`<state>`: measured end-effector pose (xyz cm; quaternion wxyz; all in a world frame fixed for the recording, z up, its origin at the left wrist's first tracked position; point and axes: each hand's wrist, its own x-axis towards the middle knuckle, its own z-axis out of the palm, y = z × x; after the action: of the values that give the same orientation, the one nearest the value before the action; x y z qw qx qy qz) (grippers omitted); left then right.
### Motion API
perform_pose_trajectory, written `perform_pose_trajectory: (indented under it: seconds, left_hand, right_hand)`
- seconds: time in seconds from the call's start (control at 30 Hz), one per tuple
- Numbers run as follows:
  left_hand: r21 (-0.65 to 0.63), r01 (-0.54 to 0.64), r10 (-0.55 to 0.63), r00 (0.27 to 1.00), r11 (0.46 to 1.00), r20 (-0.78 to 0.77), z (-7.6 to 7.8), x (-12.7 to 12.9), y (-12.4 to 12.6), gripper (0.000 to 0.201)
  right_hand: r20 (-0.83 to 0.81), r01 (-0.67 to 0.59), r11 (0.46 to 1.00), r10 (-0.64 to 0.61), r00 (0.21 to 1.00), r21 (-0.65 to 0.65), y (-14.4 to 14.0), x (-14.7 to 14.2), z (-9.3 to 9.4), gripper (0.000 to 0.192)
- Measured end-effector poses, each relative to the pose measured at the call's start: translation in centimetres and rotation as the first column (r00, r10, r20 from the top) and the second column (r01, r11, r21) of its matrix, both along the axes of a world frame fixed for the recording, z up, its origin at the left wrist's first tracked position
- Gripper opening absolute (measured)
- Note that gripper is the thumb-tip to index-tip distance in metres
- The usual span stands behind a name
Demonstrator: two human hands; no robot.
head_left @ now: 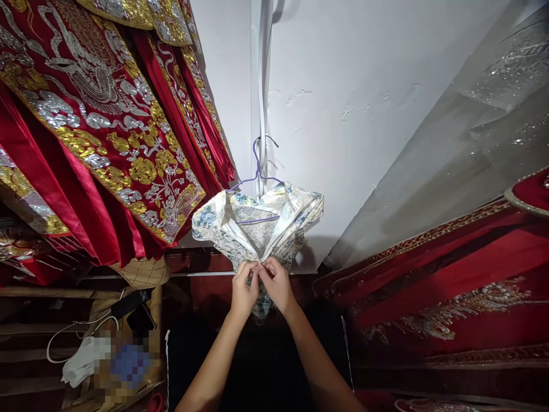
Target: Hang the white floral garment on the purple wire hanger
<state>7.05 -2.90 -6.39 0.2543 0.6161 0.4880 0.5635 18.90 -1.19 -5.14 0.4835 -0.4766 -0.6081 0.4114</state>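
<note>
A cream garment with blue floral print (240, 220) hangs on a purple wire hanger (257, 177) against the white wall. My left hand (243, 292) and my right hand (277, 283) meet at the garment's front opening, just below the collar. Both pinch the fabric edges together, fingertips touching. What lies between the fingertips is too small to tell.
Red robes with gold and silver embroidery (103, 131) hang at the left. More red embroidered cloth (450, 286) and a silvery sequinned fabric (493, 103) are on the right. Lower left stand wooden shelves (43, 294) with a white cable, a phone and a woven hat (143, 272).
</note>
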Motion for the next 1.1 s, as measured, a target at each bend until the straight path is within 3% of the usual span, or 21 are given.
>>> perform_pose_trajectory:
  seconds: [0.17, 0.33, 0.43, 0.53, 0.63, 0.73, 0.83, 0.97, 1.1]
  left_hand:
    - [-0.006, -0.003, 0.004, 1.000, 1.000, 0.022, -0.1, 0.1, -0.3, 0.019]
    - [-0.016, -0.037, 0.037, 0.999, 0.999, 0.010, -0.7, -0.3, -0.2, 0.015]
    - [-0.026, -0.061, 0.061, 0.998, 0.998, 0.030, -1.0, -0.2, 0.2, 0.014]
    - [-0.021, -0.046, 0.046, 0.998, 0.999, 0.029, -0.7, 0.2, 1.1, 0.014]
    - [-0.006, 0.001, -0.002, 0.999, 1.000, -0.034, -0.2, 0.4, 2.1, 0.012]
    - [-0.008, 0.054, -0.054, 0.993, 0.999, -0.101, 0.6, 0.1, 2.7, 0.013]
    - [0.018, 0.096, -0.094, 0.992, 0.995, -0.088, 3.1, -0.4, 3.3, 0.016]
    - [0.264, 0.026, -0.030, 0.999, 0.964, 0.011, 10.4, -1.1, 4.9, 0.046]
    - [0.329, 0.060, 0.001, 0.983, 0.942, -0.181, 17.4, -0.8, 5.9, 0.020]
  right_hand:
    - [-0.023, -0.024, 1.000, 0.024, 0.999, -0.010, -0.1, 0.2, -0.1, 0.017]
    - [-0.144, -0.208, 0.955, 0.180, 0.973, -0.214, 0.3, 0.8, 1.3, 0.021]
    - [-0.195, -0.147, 0.975, 0.114, 0.974, -0.169, 1.5, 0.7, 4.7, 0.023]
    - [-0.249, -0.024, 0.999, 0.015, 0.969, -0.034, 4.1, 0.4, 10.3, 0.023]
    - [-0.430, 0.052, 0.998, -0.036, 0.902, 0.024, 6.9, 0.2, 15.5, 0.020]
    - [-0.473, 0.095, 0.993, -0.049, 0.880, 0.072, 7.7, -0.1, 17.7, 0.020]
    - [-0.442, 0.019, 0.995, 0.026, 0.897, 0.097, 6.5, -0.2, 17.1, 0.018]
    - [-0.320, -0.044, 0.994, 0.074, 0.945, 0.102, 4.4, 0.2, 16.6, 0.017]
    - [-0.225, -0.042, 0.989, 0.074, 0.972, 0.141, 4.3, 0.5, 17.3, 0.017]
